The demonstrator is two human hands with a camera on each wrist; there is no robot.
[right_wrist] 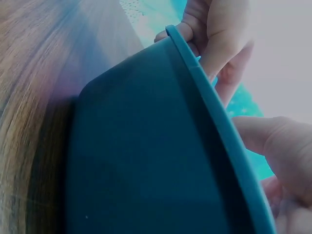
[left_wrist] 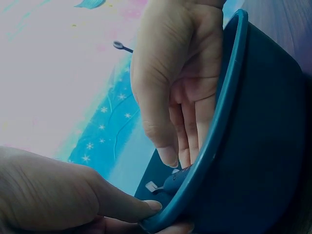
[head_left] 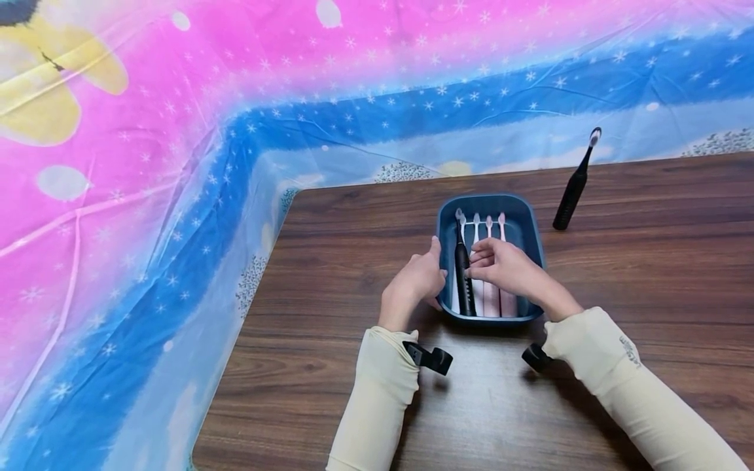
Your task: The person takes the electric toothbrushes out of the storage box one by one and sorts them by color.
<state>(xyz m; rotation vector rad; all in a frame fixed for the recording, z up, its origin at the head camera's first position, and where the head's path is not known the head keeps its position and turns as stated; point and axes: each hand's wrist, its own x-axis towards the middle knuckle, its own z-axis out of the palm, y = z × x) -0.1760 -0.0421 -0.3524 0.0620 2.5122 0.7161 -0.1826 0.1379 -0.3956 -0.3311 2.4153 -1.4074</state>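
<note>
A dark blue rectangular bin stands on the table with several electric toothbrushes lying side by side in it. A black toothbrush lies along its left side; white and pink toothbrushes lie to the right of it. My left hand grips the bin's left rim, thumb inside and fingers outside. Over the bin, my right hand reaches in, with thumb and fingertips right at the black toothbrush's handle. In the left wrist view, that right hand points down into the bin, fingers extended and thumb apart from them.
Another black toothbrush stands upright on the wooden table, behind and right of the bin. A pink and blue patterned cloth hangs along the table's back and left edges. Each wrist carries a small black camera mount.
</note>
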